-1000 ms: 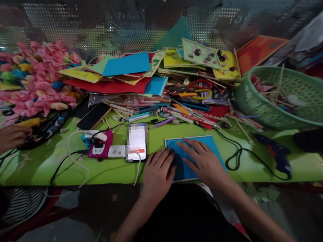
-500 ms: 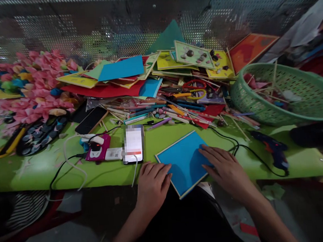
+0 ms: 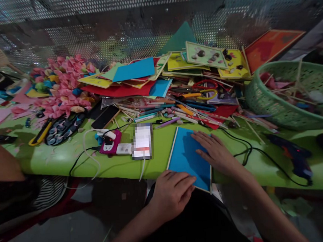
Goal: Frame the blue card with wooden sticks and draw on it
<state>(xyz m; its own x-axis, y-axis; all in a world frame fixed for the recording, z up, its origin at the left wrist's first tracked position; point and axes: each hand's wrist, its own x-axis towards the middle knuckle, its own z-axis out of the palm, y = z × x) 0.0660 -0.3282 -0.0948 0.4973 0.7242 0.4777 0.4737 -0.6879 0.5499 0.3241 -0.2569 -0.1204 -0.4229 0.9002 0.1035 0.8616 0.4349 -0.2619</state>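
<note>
Right of the phone point(image 3: 142, 141), the blue board point(image 3: 183, 149) lies partly under the flattened right hand point(image 3: 216, 153) and bent left hand point(image 3: 171, 191); left grip unclear.

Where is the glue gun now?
In the head view, the glue gun lies at right on the table, between the green basket and the table's near edge.

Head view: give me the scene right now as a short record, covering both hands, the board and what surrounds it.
Left hand: fingers over the near left corner of the blue board
Right hand: laid across the board's right side
Board: pale strips along its edges; near end juts past the table
Left of board: lit phone, purple power socket
Right of board: glue gun; green basket farther back
Beyond board: heaped sticks
Other person: arm at far left
</note>
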